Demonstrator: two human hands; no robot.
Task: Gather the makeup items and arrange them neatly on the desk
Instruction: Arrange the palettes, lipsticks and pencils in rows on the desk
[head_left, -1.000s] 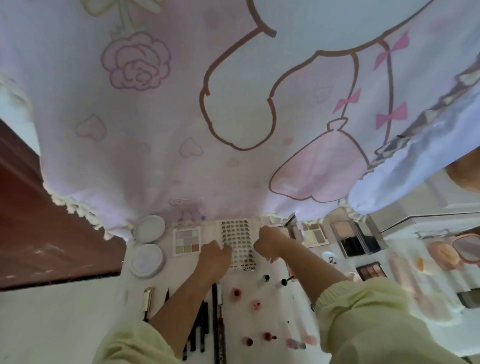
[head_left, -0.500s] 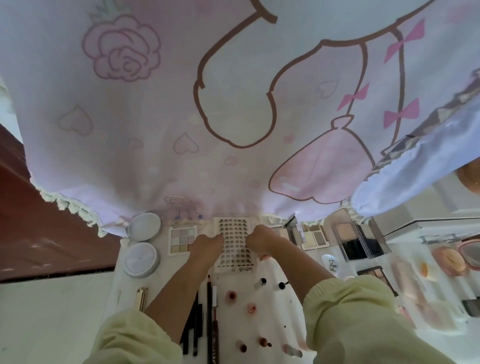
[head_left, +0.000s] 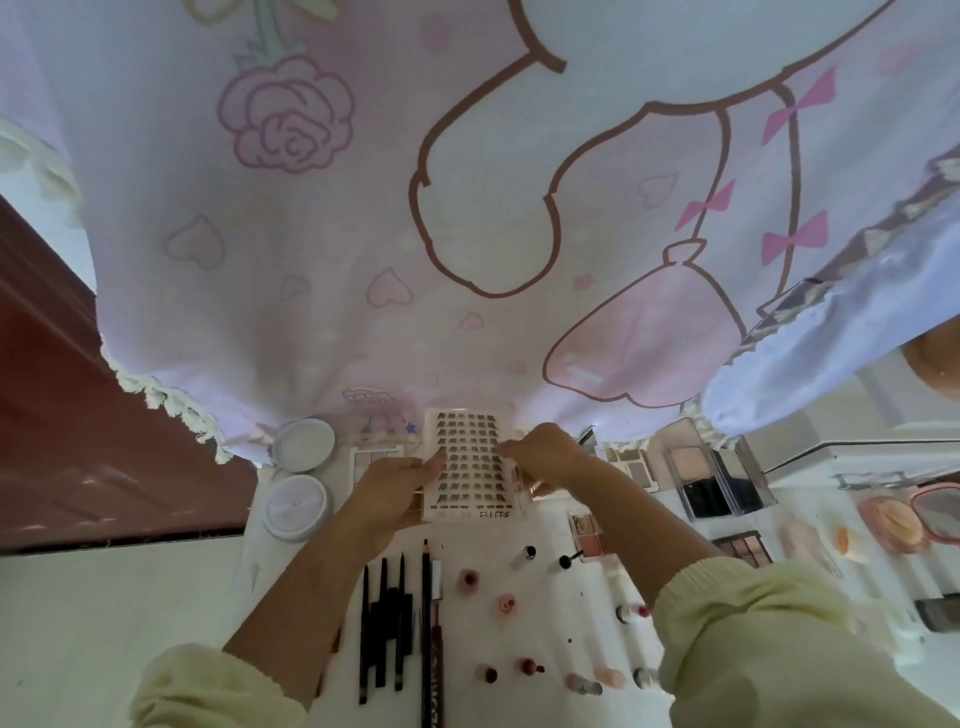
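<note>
- Head view, the thing in hand: a clear rectangular case of false-lash clusters (head_left: 466, 460) is held over the far edge of the white desk (head_left: 556, 629), just below the hem of the pink cartoon-print curtain (head_left: 467, 208). Its long axis runs straight away from the person, printed label end nearest. I cannot tell whether its underside touches the desk.
- Head view, the grip: the left hand (head_left: 392, 491) pinches the case's left long edge near the label end, thumb on top. The right hand (head_left: 545, 452) pinches the right long edge further up, fingers curled over the rim. The case lies squarely between the two hands, so neither one is nearer.
- Head view, the neighbours: a small square pastel eyeshadow palette (head_left: 371, 457) lies just left of the case, partly hidden by the left hand. Two round white lidded jars (head_left: 298, 475) sit further left. Open rectangular compacts (head_left: 711, 478) line up to the right.
- Head view, nearer the person: a row of black pencils (head_left: 387, 623) lies parallel to the case's long axis, with small red-capped bottles (head_left: 469, 582) scattered beside it.
- Judgement: the step in hand looks like squaring the case into the back row, which calls for keeping its long axis in line with the palette's edges.
</note>
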